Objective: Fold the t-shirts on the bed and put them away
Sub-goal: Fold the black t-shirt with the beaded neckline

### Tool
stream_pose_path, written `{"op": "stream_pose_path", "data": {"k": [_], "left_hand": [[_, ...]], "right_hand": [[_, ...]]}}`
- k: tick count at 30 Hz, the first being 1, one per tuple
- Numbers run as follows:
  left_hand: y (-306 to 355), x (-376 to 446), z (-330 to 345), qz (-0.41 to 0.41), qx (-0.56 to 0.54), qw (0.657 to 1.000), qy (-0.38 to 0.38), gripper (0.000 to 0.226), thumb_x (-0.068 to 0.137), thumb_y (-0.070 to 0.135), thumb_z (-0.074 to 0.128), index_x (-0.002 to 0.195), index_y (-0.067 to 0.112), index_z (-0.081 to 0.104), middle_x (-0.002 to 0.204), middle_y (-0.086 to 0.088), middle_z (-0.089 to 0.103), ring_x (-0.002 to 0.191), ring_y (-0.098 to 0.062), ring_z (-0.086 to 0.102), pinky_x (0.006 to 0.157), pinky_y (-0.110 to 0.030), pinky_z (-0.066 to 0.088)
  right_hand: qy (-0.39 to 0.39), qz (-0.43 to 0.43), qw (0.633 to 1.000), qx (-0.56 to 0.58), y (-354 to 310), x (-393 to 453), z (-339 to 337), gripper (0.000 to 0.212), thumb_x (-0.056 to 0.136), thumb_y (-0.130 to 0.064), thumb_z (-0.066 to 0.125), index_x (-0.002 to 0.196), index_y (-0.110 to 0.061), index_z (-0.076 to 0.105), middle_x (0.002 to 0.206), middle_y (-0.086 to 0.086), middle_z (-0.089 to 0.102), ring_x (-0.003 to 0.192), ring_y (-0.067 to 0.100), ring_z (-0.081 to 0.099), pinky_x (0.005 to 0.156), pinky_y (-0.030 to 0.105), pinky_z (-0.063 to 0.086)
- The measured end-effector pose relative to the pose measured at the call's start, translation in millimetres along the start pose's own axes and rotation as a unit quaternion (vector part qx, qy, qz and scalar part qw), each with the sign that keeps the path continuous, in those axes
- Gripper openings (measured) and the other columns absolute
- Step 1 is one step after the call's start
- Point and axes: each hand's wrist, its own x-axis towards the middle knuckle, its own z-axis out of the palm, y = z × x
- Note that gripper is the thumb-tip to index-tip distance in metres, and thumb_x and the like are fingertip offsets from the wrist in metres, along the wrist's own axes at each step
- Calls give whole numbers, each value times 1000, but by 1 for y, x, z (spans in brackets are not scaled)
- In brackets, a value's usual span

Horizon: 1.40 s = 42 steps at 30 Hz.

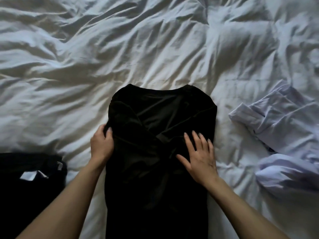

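On the white bed (155, 54), right in front of the person, lies the black t-shirt (160, 121), neck end far away, both sides & sleeves already turned in. Left hand (101, 144) pinches the shirt's left edge w/ curled fingers. Right hand (200, 156) lies flat & spread on the cloth, holding nothing. To do it well, I think: keep the flat hand pressing, tug the left edge straight, rub out bumps, then fold bottom up to neck. Another black shirt (29, 183) waits at left, a pale shirt (283, 121) at right.
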Motion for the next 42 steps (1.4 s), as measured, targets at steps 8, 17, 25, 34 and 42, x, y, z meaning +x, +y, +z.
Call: {"op": "stream_pose_path", "data": {"k": [8, 17, 25, 34, 42], "left_hand": [[-17, -102, -15, -70, -68, 995, -33, 48, 91, 47, 64, 129, 22, 50, 120, -3, 66, 112, -26, 62, 89, -37, 46], [-117, -236, -34, -179, -112, 965, -159, 16, 92, 26, 68, 94, 11, 74, 85, -1, 77, 89, -23, 72, 81, -44, 55], [-130, -269, -68, -215, -119, 965, -86, 28, 95, 38, 63, 102, 13, 73, 92, -4, 75, 92, -25, 69, 79, -40, 54], [-166, -328, -95, -357, -190, 894, -190, 27, 89, 20, 71, 108, 1, 68, 93, -15, 75, 90, -35, 71, 82, -47, 56], [-184, -339, -117, -346, -240, 901, -103, 32, 94, 21, 65, 123, 6, 61, 111, -16, 68, 101, -36, 64, 91, -49, 52]], "right_hand": [[29, 146, 972, 180, -27, -63, -13, 98, 79, -78, 48, 153, -16, 30, 156, 17, 26, 143, 34, 26, 115, 48, 26], [-139, 380, 827, 389, -52, -178, -5, 63, 97, -33, 58, 146, -3, 34, 145, 21, 47, 133, 35, 44, 106, 36, 35], [-109, 424, 790, 430, -39, -226, -11, 41, 96, -48, 54, 113, -11, 57, 109, 9, 66, 107, 32, 61, 93, 39, 47], [-97, 425, 701, 564, -42, -293, 7, 12, 93, -14, 65, 104, -11, 65, 98, 3, 71, 96, 20, 66, 93, 36, 51], [-35, 517, 600, 609, -26, -342, 14, 8, 94, -2, 58, 98, -5, 65, 101, 22, 69, 84, 27, 63, 77, 33, 53]]}}
